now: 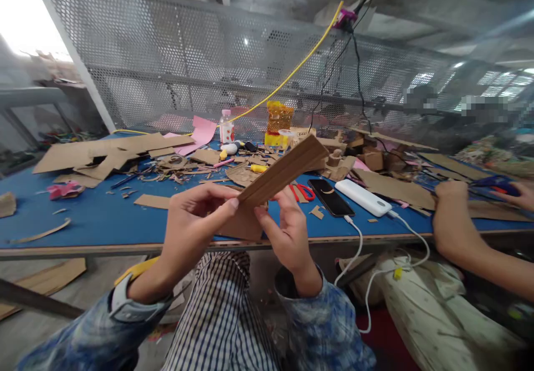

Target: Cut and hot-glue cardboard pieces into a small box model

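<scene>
Between my hands, above the table's front edge, is a piece of brown cardboard: a long creased strip slants up to the right, with a wider cardboard panel below it. My left hand pinches the strip's lower left end between thumb and fingers. My right hand grips the cardboard's right side, thumb in front; some of its fingers are hidden behind. Just beyond the right hand lie red-handled scissors. A black phone and a white power bank rest to their right.
Cardboard scraps litter the blue table. Large cardboard sheets, a pink paper flower, a bottle and a glue gun lie around. White cables hang off the edge. A co-worker's hand is at right.
</scene>
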### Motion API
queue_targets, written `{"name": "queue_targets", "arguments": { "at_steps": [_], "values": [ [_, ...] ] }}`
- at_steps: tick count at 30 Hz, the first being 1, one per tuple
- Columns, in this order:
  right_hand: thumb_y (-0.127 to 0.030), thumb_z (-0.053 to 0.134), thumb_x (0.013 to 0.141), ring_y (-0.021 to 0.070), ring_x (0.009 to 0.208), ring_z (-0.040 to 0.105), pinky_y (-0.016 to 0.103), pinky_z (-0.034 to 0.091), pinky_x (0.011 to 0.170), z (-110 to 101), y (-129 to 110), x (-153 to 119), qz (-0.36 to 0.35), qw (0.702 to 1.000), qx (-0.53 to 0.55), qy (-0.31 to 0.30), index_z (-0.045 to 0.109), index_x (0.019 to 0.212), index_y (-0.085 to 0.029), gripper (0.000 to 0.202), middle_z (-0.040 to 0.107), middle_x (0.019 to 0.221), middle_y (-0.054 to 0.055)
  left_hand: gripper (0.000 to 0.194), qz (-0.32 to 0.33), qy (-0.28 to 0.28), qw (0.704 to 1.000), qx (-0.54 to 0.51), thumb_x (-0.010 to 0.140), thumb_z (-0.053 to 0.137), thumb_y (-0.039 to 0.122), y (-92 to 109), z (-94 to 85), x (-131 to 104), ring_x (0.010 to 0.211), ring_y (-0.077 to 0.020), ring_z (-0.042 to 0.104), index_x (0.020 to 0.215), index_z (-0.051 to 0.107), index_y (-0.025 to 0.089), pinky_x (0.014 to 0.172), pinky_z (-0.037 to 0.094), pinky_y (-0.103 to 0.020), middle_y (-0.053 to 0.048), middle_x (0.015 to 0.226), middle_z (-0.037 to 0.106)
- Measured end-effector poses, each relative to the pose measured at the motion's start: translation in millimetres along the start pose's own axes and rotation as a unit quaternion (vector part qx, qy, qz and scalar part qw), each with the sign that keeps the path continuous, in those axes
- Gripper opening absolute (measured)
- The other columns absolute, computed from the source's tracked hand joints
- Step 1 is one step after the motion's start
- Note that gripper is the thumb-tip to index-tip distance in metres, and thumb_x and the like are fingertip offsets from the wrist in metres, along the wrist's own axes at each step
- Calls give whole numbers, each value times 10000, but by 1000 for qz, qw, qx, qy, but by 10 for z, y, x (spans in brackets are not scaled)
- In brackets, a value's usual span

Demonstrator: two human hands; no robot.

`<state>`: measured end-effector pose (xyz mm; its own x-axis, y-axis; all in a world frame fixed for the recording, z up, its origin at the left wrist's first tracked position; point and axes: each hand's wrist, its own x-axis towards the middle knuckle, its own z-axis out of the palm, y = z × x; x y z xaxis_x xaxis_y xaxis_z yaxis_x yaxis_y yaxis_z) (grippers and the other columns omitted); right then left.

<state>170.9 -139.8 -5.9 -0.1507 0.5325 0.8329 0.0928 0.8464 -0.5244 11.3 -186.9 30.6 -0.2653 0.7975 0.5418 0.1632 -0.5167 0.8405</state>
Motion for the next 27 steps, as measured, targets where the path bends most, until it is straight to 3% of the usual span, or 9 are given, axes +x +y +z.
{"name": "queue_targets", "arguments": {
  "at_steps": [3,5,12,16,21,24,27],
  "values": [
    [-275,544,969,221,1019,613,420,506,954,-9,-83,8,10,1000,-1,-12,637,919,-242,111,677,990,51,105,-25,-9,999,-27,664,781,281,50,107,12,707,-173,671,646,709,207,671,538,-282,-22,726,747],
    [-280,533,972,222,1015,606,410,500,956,-27,-93,17,15,1000,-4,-12,635,919,-240,121,671,981,53,135,-38,-20,999,-30,655,756,300,55,156,47,678,-169,643,620,670,203,636,513,-282,-23,705,728],
    [-292,468,1004,208,1015,589,353,483,942,-116,-16,124,20,999,17,-19,620,940,-224,178,657,1023,64,248,-128,-87,985,-74,564,713,282,56,252,237,502,-82,363,443,520,183,484,264,-225,33,474,467],
    [-327,445,1014,196,937,579,339,494,896,-158,0,129,36,998,39,-28,613,934,-226,212,620,951,50,179,-172,-112,974,-96,533,702,257,108,277,252,522,-80,384,456,564,173,476,250,-215,13,549,522],
    [-390,436,1012,191,907,589,333,514,866,-164,-42,99,71,995,53,-47,622,941,-230,256,626,921,44,158,-216,-119,962,-117,499,649,235,138,326,205,501,-66,337,433,521,169,455,223,-206,25,519,453],
    [-388,440,1004,180,834,571,318,506,794,-172,-87,82,78,995,50,-45,606,900,-227,254,611,866,33,228,-186,-140,968,-96,552,648,264,114,308,182,472,-59,310,436,473,177,451,232,-209,42,475,392],
    [-362,447,990,169,762,535,304,472,718,-213,-100,84,82,995,42,-34,567,834,-229,237,565,797,18,224,-95,-138,986,-7,683,694,357,75,176,174,505,-85,434,596,609,169,459,318,-223,-16,608,604]
  ]
}}
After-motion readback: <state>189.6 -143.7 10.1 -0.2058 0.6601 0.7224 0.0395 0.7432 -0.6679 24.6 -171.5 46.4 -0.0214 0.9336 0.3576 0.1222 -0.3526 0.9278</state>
